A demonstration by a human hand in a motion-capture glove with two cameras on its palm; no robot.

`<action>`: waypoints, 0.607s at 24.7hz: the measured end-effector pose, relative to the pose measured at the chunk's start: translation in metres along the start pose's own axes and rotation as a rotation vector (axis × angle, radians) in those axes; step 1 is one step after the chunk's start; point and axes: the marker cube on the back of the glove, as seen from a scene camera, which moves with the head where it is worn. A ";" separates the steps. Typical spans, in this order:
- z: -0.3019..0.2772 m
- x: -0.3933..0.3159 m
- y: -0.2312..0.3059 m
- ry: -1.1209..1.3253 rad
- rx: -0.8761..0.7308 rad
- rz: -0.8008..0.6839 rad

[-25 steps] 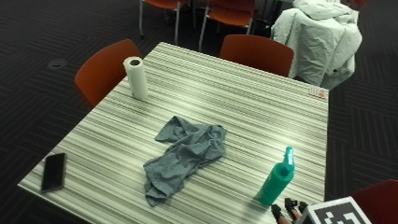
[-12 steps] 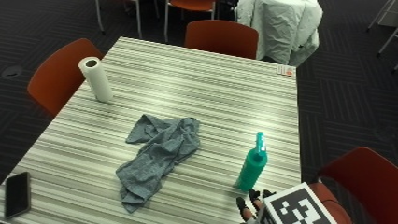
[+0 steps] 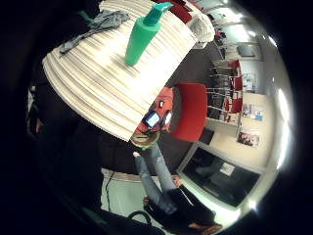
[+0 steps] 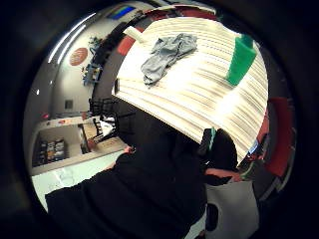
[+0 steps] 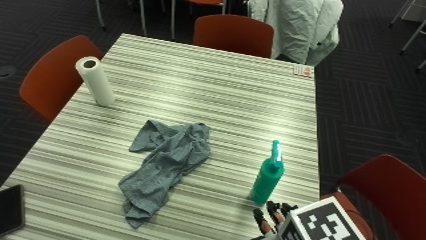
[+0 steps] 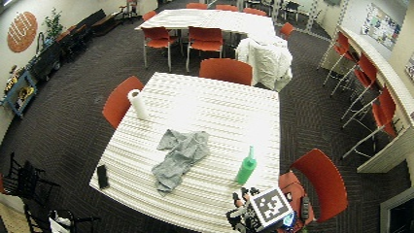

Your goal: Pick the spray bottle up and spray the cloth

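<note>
One gloved hands [image 5: 271,220] hovers near spray bottle [image 5: 267,176].

The green spray bottle [image 5: 267,177] stands upright near the table [image 5: 219,90] edge, bare striped top all round it. The gloved right hand [image 5: 271,217] hangs just beside it at that edge, nothing between them. The crumpled grey cloth [image 5: 163,167] lies well apart from the bottle; the paper towel roll [image 5: 95,81] stands farther beyond the cloth.
</note>
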 end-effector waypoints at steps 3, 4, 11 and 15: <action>0.002 0.000 0.003 -0.088 0.014 0.034; 0.003 0.001 0.004 -0.132 0.020 0.056; 0.017 0.007 0.004 -0.619 0.164 0.220; 0.031 0.010 0.003 -1.012 0.240 0.339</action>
